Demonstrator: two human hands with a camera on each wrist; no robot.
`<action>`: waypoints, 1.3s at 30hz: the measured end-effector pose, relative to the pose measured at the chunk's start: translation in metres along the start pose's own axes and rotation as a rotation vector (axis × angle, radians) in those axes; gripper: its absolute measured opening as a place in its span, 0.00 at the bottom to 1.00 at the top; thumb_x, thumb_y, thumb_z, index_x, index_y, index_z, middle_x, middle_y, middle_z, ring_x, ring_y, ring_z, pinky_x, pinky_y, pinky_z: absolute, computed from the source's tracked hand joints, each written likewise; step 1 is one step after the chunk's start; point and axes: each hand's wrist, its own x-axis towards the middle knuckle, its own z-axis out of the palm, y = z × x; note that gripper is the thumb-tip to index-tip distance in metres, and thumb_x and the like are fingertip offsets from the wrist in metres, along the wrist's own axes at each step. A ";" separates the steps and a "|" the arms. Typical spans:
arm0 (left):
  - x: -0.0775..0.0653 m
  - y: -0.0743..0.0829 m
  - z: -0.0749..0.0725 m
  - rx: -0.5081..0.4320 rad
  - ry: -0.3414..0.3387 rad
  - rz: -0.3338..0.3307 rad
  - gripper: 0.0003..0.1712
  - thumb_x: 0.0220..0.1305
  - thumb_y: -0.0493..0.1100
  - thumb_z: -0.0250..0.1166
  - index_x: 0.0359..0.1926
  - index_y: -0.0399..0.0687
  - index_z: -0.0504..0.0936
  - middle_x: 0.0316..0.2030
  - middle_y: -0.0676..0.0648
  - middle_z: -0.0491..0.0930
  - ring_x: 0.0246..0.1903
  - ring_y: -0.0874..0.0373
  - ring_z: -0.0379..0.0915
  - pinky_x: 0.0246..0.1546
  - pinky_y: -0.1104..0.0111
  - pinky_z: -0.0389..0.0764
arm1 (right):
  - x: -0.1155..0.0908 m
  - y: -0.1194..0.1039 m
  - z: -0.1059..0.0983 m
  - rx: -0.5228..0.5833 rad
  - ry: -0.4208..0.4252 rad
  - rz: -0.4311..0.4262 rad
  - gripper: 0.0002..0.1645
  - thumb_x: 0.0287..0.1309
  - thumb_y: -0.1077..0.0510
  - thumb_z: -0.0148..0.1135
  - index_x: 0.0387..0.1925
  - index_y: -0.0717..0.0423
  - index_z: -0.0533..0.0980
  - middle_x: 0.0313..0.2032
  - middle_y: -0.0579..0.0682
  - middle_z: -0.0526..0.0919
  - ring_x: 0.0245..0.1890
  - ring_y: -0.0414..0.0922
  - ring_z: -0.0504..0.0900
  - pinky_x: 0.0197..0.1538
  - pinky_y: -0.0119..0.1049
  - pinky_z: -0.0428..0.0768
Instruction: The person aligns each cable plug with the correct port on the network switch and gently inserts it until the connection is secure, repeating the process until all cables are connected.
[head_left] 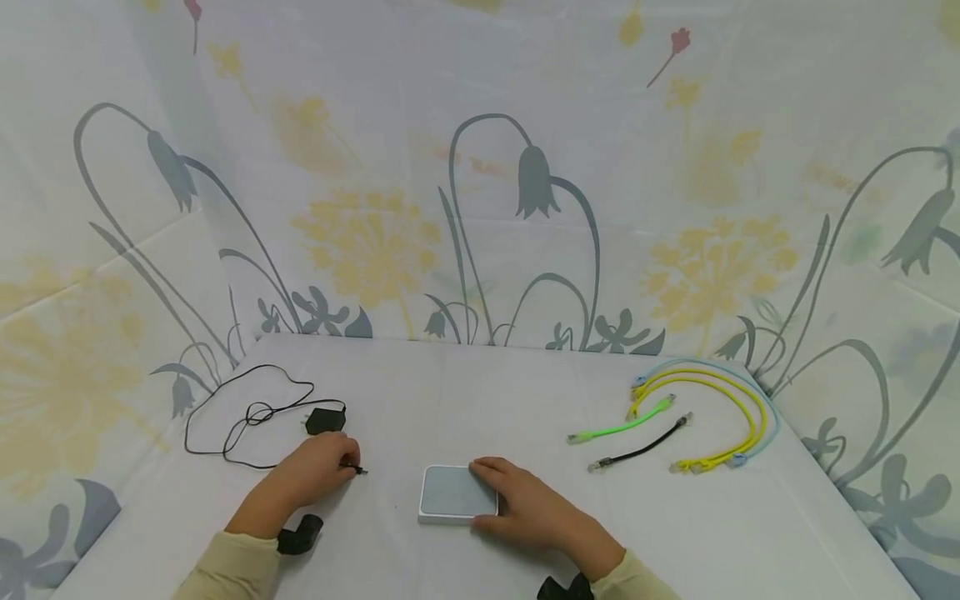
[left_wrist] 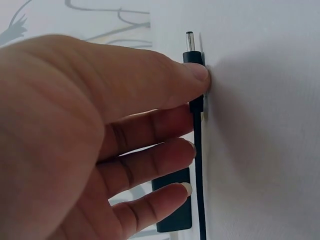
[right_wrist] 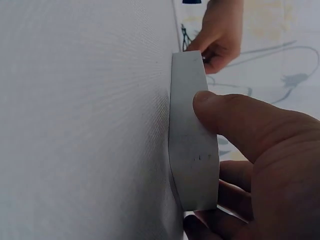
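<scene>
From my remote seat I see the left hand point(head_left: 322, 462), lower left of centre in the head frame, with thumb and forefinger closed in a pinch on a black barrel plug point(left_wrist: 192, 56); its metal tip sticks out bare, and the black adapter point(head_left: 327, 419) sits just beyond the hand. At lower centre I have the right hand point(head_left: 528, 508) parted to the width of a white box point(head_left: 456, 493), thumb and fingers gripping opposite sides; the box lies flat on the white table point(head_left: 397, 550); yellow cables point(head_left: 690, 371) curve at right.
</scene>
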 end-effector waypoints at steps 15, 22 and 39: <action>0.004 0.015 0.006 -0.002 0.021 0.037 0.04 0.58 0.36 0.67 0.30 0.49 0.81 0.30 0.55 0.76 0.35 0.60 0.71 0.41 0.61 0.75 | 0.002 0.006 -0.001 0.070 0.018 0.015 0.43 0.57 0.39 0.66 0.69 0.53 0.65 0.67 0.48 0.68 0.63 0.49 0.72 0.60 0.43 0.73; 0.004 0.020 0.012 -0.013 0.014 0.065 0.04 0.59 0.37 0.66 0.30 0.51 0.80 0.30 0.56 0.76 0.35 0.62 0.71 0.41 0.61 0.75 | 0.001 0.009 0.003 0.095 0.040 0.014 0.44 0.56 0.38 0.66 0.69 0.53 0.66 0.67 0.49 0.69 0.64 0.49 0.71 0.62 0.45 0.72; 0.006 0.037 0.026 -0.039 0.003 0.150 0.02 0.61 0.39 0.66 0.34 0.49 0.80 0.29 0.58 0.74 0.32 0.64 0.68 0.36 0.64 0.73 | 0.002 0.010 0.001 0.099 0.031 0.016 0.44 0.56 0.38 0.66 0.69 0.53 0.66 0.67 0.48 0.69 0.64 0.49 0.71 0.62 0.45 0.71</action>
